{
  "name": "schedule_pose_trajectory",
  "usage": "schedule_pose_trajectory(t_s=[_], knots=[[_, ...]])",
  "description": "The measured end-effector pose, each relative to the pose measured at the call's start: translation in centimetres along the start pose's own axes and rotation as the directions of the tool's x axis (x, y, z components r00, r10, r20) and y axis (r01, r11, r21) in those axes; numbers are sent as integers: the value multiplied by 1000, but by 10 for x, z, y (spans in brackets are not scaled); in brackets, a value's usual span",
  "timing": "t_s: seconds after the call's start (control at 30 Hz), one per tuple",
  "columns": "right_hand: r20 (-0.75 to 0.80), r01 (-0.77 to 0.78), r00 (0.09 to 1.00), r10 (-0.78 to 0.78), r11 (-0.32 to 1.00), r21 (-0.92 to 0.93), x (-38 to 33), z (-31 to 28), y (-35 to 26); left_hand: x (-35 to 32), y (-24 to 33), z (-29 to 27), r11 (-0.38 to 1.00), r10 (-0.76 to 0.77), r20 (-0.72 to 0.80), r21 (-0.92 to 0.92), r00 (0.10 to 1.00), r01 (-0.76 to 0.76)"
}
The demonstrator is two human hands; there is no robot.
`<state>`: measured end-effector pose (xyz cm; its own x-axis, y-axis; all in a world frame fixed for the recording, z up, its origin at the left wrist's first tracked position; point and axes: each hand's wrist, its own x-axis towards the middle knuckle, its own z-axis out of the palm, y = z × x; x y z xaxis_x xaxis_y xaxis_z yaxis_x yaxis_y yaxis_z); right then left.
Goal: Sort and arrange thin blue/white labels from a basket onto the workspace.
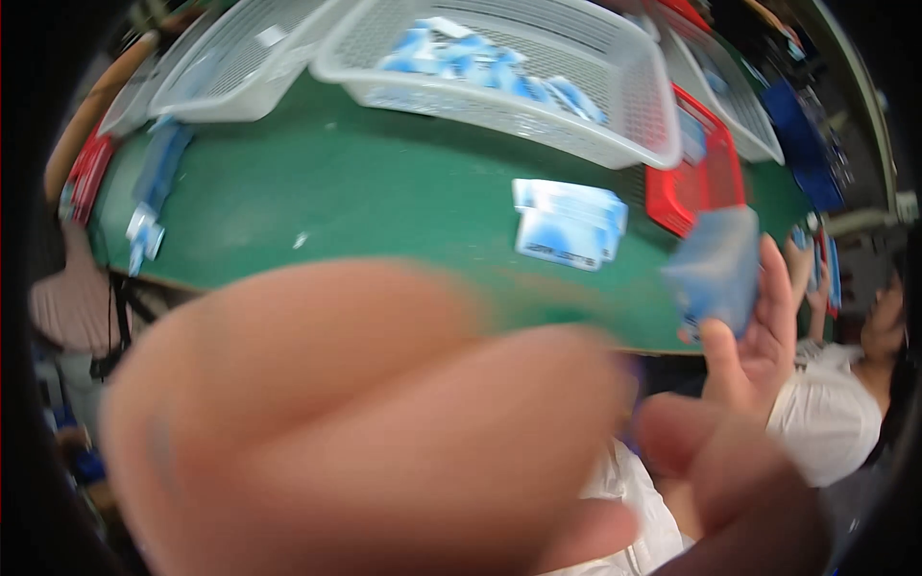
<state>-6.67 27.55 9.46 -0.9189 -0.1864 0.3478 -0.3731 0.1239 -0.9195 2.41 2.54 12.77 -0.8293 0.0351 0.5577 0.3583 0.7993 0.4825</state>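
Observation:
A large, blurred hand, which I take to be my left hand [384,413], is close in front of the camera and covers much of the lower picture. Motion smears its fingers, and whether anything is in them cannot be seen. At the right, what looks like my right hand [754,336] grips a thick stack of blue-and-white cards [715,264], thumb on the near side and fingers on the right. More blurred skin [749,470] lies below it; whose part it is I cannot tell. Several flat blue-and-white cards [567,226] lie overlapping on the green table [384,182].
A white mesh basket [519,125] holding similar cards stands at the far side. Beside it are another white basket [230,96] and a red basket [696,192]. Blue-and-white pieces [154,182] lie at the left edge. Other people sit at left and right [831,413].

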Motion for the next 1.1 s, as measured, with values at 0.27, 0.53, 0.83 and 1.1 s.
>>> schedule_pose_trajectory(t_s=[0.27, 0.53, 0.83, 1.1], knots=[[337, 37, 941, -23, 999, -35, 44, -2, 11, 46, -40, 25, 973, 145, 205, -205, 968, -102], [618, 199, 783, -66, 969, -148, 77, 22, 32, 52, -70, 89, 812, 9, 347, -550, 938, 195], [772, 256, 634, -38, 953, -164, 52, 40, 41, 36, -58, 60, 968, -33, 611, -178, 791, 178], [750, 389, 662, 2, 854, -346, 30, 56, 52, 15, -67, 72, 995, 89, 577, -18, 812, -96]])
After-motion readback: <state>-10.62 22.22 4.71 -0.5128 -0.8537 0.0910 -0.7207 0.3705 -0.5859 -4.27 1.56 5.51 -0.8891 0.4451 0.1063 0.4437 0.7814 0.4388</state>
